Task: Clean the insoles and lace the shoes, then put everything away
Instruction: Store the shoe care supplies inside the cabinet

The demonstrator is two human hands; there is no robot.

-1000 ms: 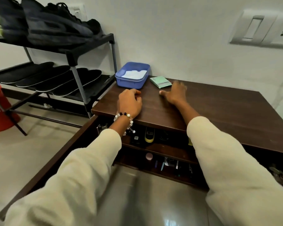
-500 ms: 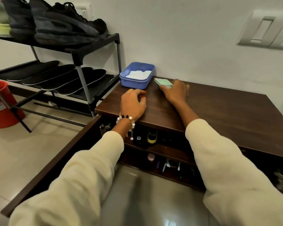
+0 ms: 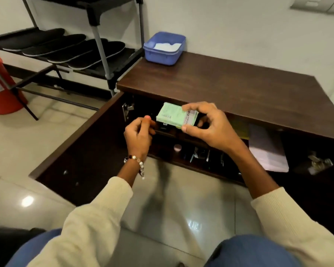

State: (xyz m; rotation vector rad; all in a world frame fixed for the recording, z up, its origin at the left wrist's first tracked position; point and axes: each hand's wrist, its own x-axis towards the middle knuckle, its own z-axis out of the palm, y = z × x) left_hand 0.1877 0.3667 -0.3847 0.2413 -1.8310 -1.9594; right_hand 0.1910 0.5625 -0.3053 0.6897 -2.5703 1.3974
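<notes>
Right hand (image 3: 210, 128) grips a pale green packet (image 3: 171, 116) at centre frame, thumb under its near edge and fingers curled over the top, holding it in front of the open cabinet (image 3: 220, 81). The left hand (image 3: 139, 135) sits just left of the packet, fingers curled loosely with the fingertips near the packet's left end; whether it pinches anything I cannot tell, and it looks apart from the packet.

Judging by the task, this is the putting-away stage. Four black insoles (image 3: 66, 47) already lie side by side on the rack (image 3: 104, 54) in the upper left of the frame. The packet, probably wipes, seems to be headed for a shelf (image 3: 181, 135) inside the cabinet, directly behind the hands. The next move calls for a free gap among the dark clutter on that shelf, and for sliding the packet in flat under the top. A blue tub (image 3: 164, 49) with something white inside stands on the cabinet's far left corner, near the wall, and would likely need storing too.

As for writing, the packet carries a purple band with small print along its right end and faint marks on its face, all too blurred to read. A red bucket (image 3: 2, 87) at the left edge bears a white label, also illegible.
</notes>
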